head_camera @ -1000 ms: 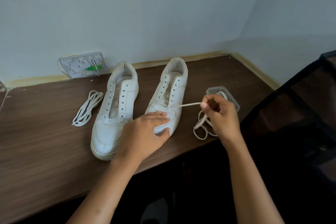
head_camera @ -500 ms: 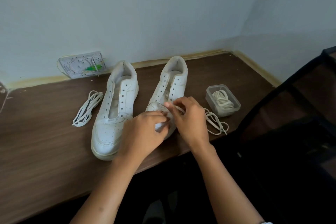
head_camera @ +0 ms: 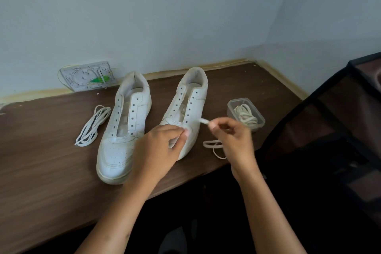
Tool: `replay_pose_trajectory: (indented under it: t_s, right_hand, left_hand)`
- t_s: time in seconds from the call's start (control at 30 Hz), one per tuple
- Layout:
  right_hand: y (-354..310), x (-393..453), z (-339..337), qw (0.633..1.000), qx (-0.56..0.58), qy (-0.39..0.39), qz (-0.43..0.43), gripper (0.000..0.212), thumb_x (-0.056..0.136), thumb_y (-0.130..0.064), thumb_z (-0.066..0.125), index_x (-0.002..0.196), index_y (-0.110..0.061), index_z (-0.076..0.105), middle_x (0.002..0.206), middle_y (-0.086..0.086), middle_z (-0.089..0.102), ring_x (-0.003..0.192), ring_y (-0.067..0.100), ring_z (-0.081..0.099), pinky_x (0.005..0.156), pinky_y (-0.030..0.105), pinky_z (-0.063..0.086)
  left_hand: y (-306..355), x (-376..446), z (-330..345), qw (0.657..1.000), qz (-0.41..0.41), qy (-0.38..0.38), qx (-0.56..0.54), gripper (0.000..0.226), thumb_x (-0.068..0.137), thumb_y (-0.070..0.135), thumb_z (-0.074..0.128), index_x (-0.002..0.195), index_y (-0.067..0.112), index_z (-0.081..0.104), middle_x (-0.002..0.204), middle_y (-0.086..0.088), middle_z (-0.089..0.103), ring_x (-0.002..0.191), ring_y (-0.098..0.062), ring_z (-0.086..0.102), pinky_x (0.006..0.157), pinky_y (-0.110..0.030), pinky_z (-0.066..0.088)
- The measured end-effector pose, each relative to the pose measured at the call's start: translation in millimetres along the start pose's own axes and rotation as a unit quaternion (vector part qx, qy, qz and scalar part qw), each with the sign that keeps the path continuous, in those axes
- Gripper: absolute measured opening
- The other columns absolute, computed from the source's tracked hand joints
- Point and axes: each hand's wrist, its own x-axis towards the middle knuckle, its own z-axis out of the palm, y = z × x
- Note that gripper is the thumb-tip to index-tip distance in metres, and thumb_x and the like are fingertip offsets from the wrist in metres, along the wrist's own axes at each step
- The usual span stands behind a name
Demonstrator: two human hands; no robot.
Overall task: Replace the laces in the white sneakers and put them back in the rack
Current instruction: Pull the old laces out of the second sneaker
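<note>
We see the right hand (head_camera: 232, 140) pinching a lace tip (head_camera: 204, 121) beside the right sneaker (head_camera: 188, 107); the left hand (head_camera: 159, 148), fingers curled, grips that sneaker's toe. Two white sneakers stand on the desk (head_camera: 41, 167), one lace bundle (head_camera: 92, 126) left, a lace tub (head_camera: 245, 113) right.

No lettering, brand mark or number can be read anywhere — the two white sneakers (head_camera: 125, 128) show plain leather, and the wall plate (head_camera: 87, 76) behind them carries only blurred relief and a green patch — nothing legible.
</note>
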Motion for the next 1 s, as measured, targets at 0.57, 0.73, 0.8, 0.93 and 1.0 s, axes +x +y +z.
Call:
replay_pose_trajectory:
  t_s: [0.57,0.73,0.8,0.93,1.0]
  right_hand:
    - [16,6,-46,0.844,-0.519,0.019,0.136,0.012,0.093,-0.007,0.055,0.101,-0.006,0.065,0.109,0.015,0.064,0.101,0.034,0.063,0.072,0.029,0.044]
    - [27,14,-46,0.839,-0.524,0.019,0.147,0.014,0.093,-0.006,0.054,0.103,-0.003,0.064,0.11,0.017,0.064,0.102,0.036,0.063,0.079,0.033,0.049]
    - [28,15,-46,0.847,-0.509,0.028,0.151,0.016,0.095,-0.009,0.054,0.107,-0.007,0.064,0.112,0.015,0.064,0.104,0.034,0.063,0.08,0.033,0.049]
    - [23,7,-43,0.87,-0.472,0.042,0.135,0.013,0.095,-0.011,0.056,0.104,-0.007,0.064,0.11,0.014,0.065,0.102,0.034,0.063,0.081,0.034,0.049]
    - [9,-4,-41,0.897,-0.425,0.056,0.105,0.007,0.093,-0.012,0.06,0.099,-0.009,0.063,0.101,0.009,0.066,0.094,0.029,0.064,0.075,0.032,0.049]
  left_hand:
    - [10,9,8,0.939,-0.122,0.026,-0.321,0.012,0.089,0.022,0.069,0.094,0.032,0.073,0.08,0.013,0.074,0.063,-0.007,0.066,0.07,-0.014,0.049]
    - [10,9,7,0.936,-0.125,0.023,-0.327,0.014,0.09,0.024,0.066,0.101,0.026,0.075,0.079,0.007,0.074,0.063,-0.006,0.065,0.068,-0.01,0.046]
    - [11,8,5,0.935,-0.124,0.016,-0.332,0.015,0.092,0.022,0.065,0.102,0.025,0.075,0.081,0.008,0.074,0.063,-0.005,0.065,0.069,-0.009,0.046]
    - [14,2,-1,0.938,-0.116,-0.006,-0.328,0.017,0.093,0.018,0.064,0.104,0.022,0.075,0.083,0.014,0.074,0.066,-0.003,0.065,0.07,-0.009,0.045]
    - [17,-3,-8,0.94,-0.105,-0.015,-0.325,0.018,0.093,0.016,0.063,0.105,0.022,0.075,0.083,0.019,0.073,0.068,-0.002,0.065,0.071,-0.009,0.045]
